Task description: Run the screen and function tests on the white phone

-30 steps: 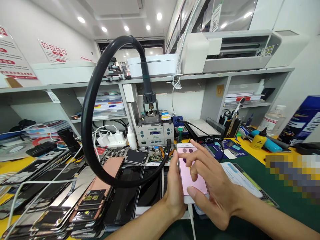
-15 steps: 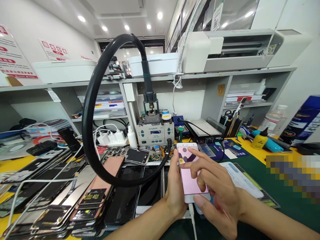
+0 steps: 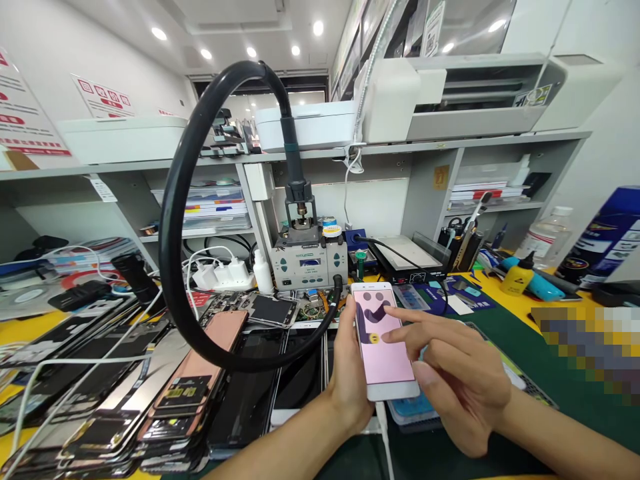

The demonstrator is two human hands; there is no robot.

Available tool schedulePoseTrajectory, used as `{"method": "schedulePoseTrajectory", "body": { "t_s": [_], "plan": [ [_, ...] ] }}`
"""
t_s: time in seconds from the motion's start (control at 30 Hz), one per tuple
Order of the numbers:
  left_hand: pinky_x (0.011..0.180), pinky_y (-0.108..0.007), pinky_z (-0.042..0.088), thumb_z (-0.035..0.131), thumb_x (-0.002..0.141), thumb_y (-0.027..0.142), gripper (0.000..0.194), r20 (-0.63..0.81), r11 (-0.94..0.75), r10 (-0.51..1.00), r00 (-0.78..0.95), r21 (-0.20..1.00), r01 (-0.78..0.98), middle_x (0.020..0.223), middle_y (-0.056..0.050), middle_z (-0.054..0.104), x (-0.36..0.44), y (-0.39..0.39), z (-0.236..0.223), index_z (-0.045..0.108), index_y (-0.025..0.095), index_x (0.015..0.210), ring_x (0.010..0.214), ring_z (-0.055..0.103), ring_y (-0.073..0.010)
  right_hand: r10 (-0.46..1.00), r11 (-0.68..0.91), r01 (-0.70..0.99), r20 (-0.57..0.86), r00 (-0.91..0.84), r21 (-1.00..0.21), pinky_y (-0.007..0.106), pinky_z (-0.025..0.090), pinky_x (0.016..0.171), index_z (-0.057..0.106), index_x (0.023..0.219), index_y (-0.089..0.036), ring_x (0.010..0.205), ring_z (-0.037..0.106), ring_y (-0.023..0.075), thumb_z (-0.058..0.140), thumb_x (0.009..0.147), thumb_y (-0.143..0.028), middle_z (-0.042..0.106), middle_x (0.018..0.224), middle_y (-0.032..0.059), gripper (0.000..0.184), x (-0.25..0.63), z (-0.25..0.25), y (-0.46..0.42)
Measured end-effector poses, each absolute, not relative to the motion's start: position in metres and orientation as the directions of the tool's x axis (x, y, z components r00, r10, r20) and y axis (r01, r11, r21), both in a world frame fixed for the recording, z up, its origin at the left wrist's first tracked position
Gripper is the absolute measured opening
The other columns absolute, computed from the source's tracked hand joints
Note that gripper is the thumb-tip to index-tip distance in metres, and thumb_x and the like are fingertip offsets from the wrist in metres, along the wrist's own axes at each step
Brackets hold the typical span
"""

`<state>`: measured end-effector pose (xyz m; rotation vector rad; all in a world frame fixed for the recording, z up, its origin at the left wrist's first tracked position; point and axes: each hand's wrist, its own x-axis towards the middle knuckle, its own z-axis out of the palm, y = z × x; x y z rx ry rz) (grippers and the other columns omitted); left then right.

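A white smartphone [image 3: 390, 363] with a lit pink screen leans upright in front of me. Dark round shapes and a small yellow emoji show on its screen. My left hand [image 3: 347, 377] grips the phone along its left edge, the thumb against the side. At the phone's right, my right hand [image 3: 457, 367] is spread, its index and middle fingertips at or just over the screen; contact is not certain. From the phone's bottom edge runs a white charging cable [image 3: 384, 433]. Below and behind the phone, a blue plastic case [image 3: 413, 413] is partly covered by my right hand.
Stacked phone screens and frames [image 3: 183, 400] crowd the left. A thick black hose [image 3: 173, 233] loops up from the hot air station [image 3: 310, 263]. A white power strip [image 3: 233, 283], a yellow bottle [image 3: 517, 275] and a black heating plate [image 3: 407, 260] stand behind. Green mat [image 3: 530, 353] lies right.
My right hand has shifted rightward and slightly lower, uncovering more of the screen. The dark shapes and yellow emoji on the screen have changed position. My left hand keeps hold of the phone.
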<state>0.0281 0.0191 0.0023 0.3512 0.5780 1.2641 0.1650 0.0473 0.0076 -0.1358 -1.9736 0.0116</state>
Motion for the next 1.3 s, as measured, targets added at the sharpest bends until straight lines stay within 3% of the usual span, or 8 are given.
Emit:
{"method": "schedulePoseTrajectory", "body": {
  "t_s": [0.27, 0.5, 0.73, 1.1, 1.3],
  "plan": [
    [0.062, -0.032, 0.051, 0.04, 0.09, 0.076, 0.073, -0.132, 0.337, 0.938, 0.322, 0.575, -0.745, 0.072, -0.01, 0.07, 0.024, 0.021, -0.001, 0.073, 0.01, 0.093, 0.057, 0.065, -0.0207, 0.095, 0.984, 0.176, 0.939, -0.332, -0.038, 0.04, 0.068, 0.085, 0.057, 0.069, -0.019, 0.061, 0.071, 0.0162, 0.049, 0.079, -0.005, 0.062, 0.062, 0.0012, 0.019, 0.174, 0.014, 0.057],
    [0.07, -0.038, 0.054, 0.043, 0.09, 0.075, 0.072, -0.129, 0.335, 0.937, 0.324, 0.593, -0.733, 0.076, -0.012, 0.071, 0.024, 0.022, -0.005, 0.073, 0.01, 0.097, 0.059, 0.067, -0.0224, 0.108, 0.978, 0.201, 0.945, -0.309, -0.047, 0.039, 0.067, 0.085, 0.056, 0.066, -0.021, 0.06, 0.07, 0.0162, 0.048, 0.082, -0.005, 0.062, 0.06, 0.0008, 0.024, 0.174, 0.015, 0.058],
    [0.078, -0.037, 0.054, 0.052, 0.091, 0.067, 0.063, -0.152, 0.312, 0.949, 0.276, 0.58, -0.752, 0.085, -0.011, 0.075, 0.026, 0.022, -0.005, 0.073, 0.011, 0.112, 0.078, 0.072, -0.0269, 0.127, 0.972, 0.228, 0.949, -0.289, -0.06, 0.042, 0.066, 0.086, 0.054, 0.066, -0.02, 0.066, 0.071, 0.0185, 0.048, 0.081, -0.007, 0.06, 0.063, 0.0014, 0.02, 0.174, 0.013, 0.064],
    [0.077, -0.038, 0.054, 0.046, 0.093, 0.069, 0.068, -0.17, 0.338, 0.94, 0.297, 0.597, -0.727, 0.082, -0.013, 0.074, 0.026, 0.019, -0.001, 0.074, 0.008, 0.108, 0.078, 0.072, -0.0282, 0.138, 0.968, 0.242, 0.938, -0.318, -0.06, 0.05, 0.06, 0.094, 0.052, 0.072, -0.02, 0.082, 0.074, 0.0236, 0.05, 0.081, -0.011, 0.06, 0.073, 0.0039, 0.013, 0.173, 0.011, 0.074],
    [0.076, -0.036, 0.053, 0.051, 0.092, 0.066, 0.062, -0.157, 0.334, 0.941, 0.3, 0.568, -0.752, 0.086, -0.011, 0.075, 0.026, 0.02, -0.003, 0.071, 0.013, 0.116, 0.074, 0.071, -0.0261, 0.148, 0.966, 0.251, 0.921, -0.359, -0.058, 0.054, 0.057, 0.097, 0.05, 0.071, -0.02, 0.092, 0.072, 0.0264, 0.051, 0.082, -0.013, 0.059, 0.078, 0.0047, 0.013, 0.173, 0.01, 0.078]
  ]
}}
